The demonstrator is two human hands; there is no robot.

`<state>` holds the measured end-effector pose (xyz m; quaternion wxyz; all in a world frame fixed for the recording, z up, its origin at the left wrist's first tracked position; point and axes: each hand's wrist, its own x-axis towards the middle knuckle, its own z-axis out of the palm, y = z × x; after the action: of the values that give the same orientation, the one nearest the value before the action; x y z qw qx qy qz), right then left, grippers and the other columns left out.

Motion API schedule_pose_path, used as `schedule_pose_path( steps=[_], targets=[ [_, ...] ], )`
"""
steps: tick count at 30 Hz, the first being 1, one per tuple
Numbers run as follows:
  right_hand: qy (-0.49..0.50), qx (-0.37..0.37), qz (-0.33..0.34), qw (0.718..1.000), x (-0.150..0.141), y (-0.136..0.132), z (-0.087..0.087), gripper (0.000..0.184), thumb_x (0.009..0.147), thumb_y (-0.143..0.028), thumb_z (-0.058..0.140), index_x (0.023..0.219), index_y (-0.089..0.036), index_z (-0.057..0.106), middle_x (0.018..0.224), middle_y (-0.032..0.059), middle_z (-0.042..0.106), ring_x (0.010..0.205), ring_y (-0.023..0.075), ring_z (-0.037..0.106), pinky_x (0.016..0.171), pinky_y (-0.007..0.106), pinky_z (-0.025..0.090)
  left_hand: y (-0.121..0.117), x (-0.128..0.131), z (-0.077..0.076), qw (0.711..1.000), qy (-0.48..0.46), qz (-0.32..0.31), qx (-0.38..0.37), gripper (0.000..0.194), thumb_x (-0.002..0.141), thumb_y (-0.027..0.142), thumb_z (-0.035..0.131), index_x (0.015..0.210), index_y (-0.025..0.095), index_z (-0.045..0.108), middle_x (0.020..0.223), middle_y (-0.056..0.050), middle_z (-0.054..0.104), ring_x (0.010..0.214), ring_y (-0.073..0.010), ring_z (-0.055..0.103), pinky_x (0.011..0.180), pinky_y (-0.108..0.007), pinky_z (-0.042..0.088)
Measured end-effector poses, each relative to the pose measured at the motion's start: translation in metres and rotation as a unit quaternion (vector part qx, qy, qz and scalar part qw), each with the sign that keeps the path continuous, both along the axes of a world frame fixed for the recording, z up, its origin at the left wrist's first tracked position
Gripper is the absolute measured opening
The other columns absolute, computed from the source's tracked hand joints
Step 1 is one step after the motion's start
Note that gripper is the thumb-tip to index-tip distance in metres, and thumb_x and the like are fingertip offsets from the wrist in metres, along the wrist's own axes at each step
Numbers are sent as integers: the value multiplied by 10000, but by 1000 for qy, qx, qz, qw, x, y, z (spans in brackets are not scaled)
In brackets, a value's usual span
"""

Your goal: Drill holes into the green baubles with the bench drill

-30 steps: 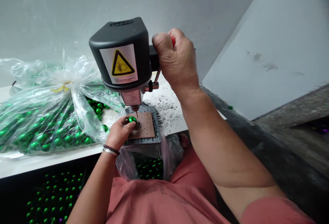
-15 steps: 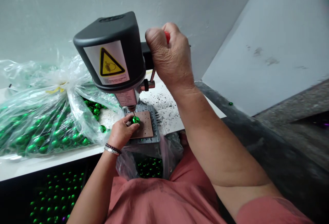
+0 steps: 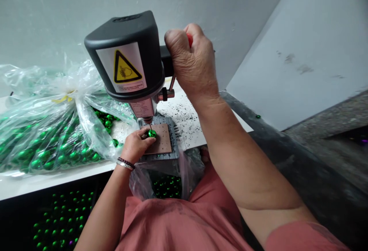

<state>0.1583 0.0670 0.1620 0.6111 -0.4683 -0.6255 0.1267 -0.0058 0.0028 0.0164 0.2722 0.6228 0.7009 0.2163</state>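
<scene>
A small bench drill (image 3: 129, 55) with a black head and a yellow warning sticker stands on the white table (image 3: 57, 176). My right hand (image 3: 192, 65) is closed round its red-knobbed lever (image 3: 189, 40) at the right of the head. My left hand (image 3: 137, 145) pinches a shiny green bead (image 3: 151, 133) on the brown plate (image 3: 162, 143) of the drill's base, right under the drill bit (image 3: 149, 124). A bracelet sits on my left wrist.
A large clear plastic bag (image 3: 48, 128) full of green beads lies on the table to the left. Another open bag (image 3: 166, 184) with green beads hangs below the table edge at my lap. Dark shavings (image 3: 186, 120) litter the table. More beads lie in the dark space below left.
The green bead in my left hand has shifted slightly right, under the drill bit. My right hand stays on the lever, and the view has shifted a little.
</scene>
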Motion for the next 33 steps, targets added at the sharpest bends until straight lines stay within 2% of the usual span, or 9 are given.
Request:
schedule_pose_path(
  steps=[3,7,13,16,21,25,33],
  targets=[
    [7,-3,3,1000,0,1,0,375,830,-424,456,611,-196,255,569,-55,294,563,60,259,567,206,292,1,3,-1,999,48,-23,8,430,685,371,634,1095,243,639,1043,-23,673,954,-205,600,853,-284,432],
    [-2,-4,2,1000,0,1,1,353,831,-396,460,619,-195,262,577,-53,295,566,55,271,556,199,288,3,5,0,997,60,-35,-12,445,708,391,614,1115,212,628,1048,-44,671,943,-202,604,859,-287,425],
    [-15,73,4,997,4,-24,-6,314,803,-405,478,644,-195,307,580,-48,289,555,59,282,535,207,295,1,4,2,996,75,-52,5,418,723,375,599,1098,195,635,1020,-57,679,893,-186,614,829,-275,430],
    [-59,104,-22,993,7,-47,-18,229,784,-314,485,652,-198,338,581,-50,310,534,54,274,534,207,318,0,4,1,996,75,-56,11,419,720,366,602,1104,200,632,1022,-59,682,894,-194,617,819,-280,433],
    [-123,151,-66,979,8,-76,-50,120,749,-212,499,704,-200,388,552,-70,349,465,37,273,480,196,330,0,5,3,996,61,-61,19,418,719,354,608,1119,235,622,1100,-47,661,970,-210,601,816,-278,429],
    [-128,173,-78,974,6,-81,-69,80,771,-216,500,767,-192,423,574,-64,398,471,35,351,465,193,332,-2,7,5,997,62,-55,11,370,718,349,609,1066,233,650,1030,-43,683,922,-208,611,795,-276,428],
    [-74,167,-102,978,-2,-81,-89,55,786,-237,492,807,-192,470,645,-37,479,554,56,447,516,206,391,-1,4,-2,996,67,-54,26,357,702,349,614,1036,230,655,980,-48,688,865,-213,610,745,-281,423]
  ],
)
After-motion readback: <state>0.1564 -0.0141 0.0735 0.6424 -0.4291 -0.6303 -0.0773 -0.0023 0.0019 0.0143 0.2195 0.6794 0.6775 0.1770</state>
